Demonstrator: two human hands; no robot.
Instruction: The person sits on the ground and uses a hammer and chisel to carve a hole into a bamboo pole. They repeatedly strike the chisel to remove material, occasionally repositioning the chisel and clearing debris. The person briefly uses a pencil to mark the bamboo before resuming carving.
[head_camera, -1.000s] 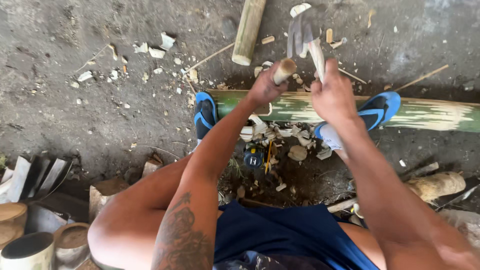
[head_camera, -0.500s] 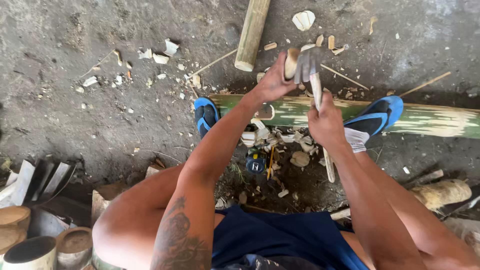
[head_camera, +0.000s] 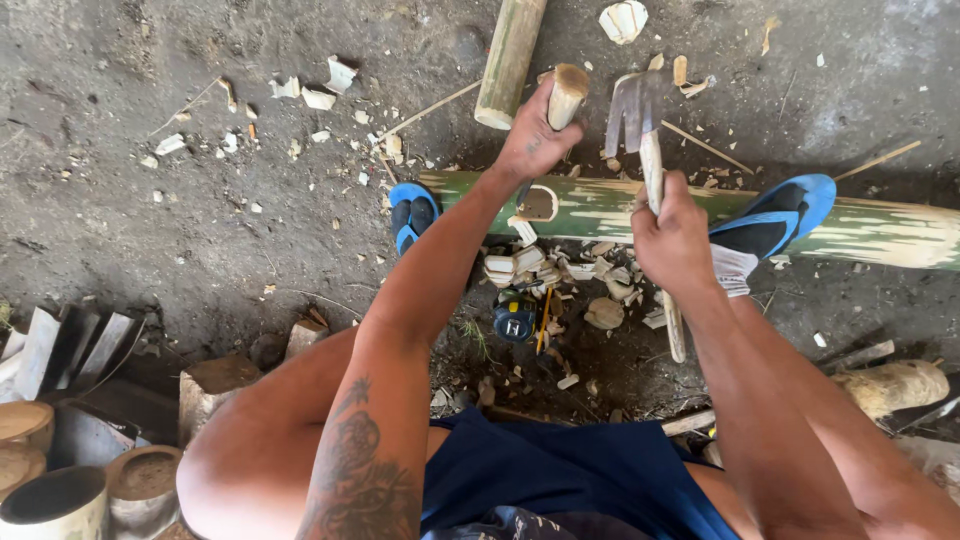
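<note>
- Head camera is looking straight down at a person sitting low over a green bamboo pole (head_camera: 880, 228) that is lying across the dirt floor (head_camera: 150, 230).
- Left hand (head_camera: 535, 135) is clamped around a short wooden-handled chisel (head_camera: 566, 92), whose tip is resting at a rounded notch (head_camera: 540, 203) cut into the pole.
- Right hand (head_camera: 672, 240) is wrapped tight around the pale handle of a hatchet (head_camera: 636, 105), whose metal head is hanging raised just beside the chisel's butt, apart from it.
- Two feet in blue sandals (head_camera: 775, 212) are pressing on the pole either side of the notch, pinning it in place.
- Pale bamboo chips (head_camera: 520, 262) and a small tape measure (head_camera: 514, 322) are lying on the floor just below the notch; a second bamboo length (head_camera: 510, 60) is lying beyond the pole.
- To do this well, I judge that the chisel needs holding steady and square to the notch edge, with the hatchet's flat striking the butt squarely.
- Keeping the left hand's fingers below the butt, and both feet firm, is lowering the risk of a glancing blow.
</note>
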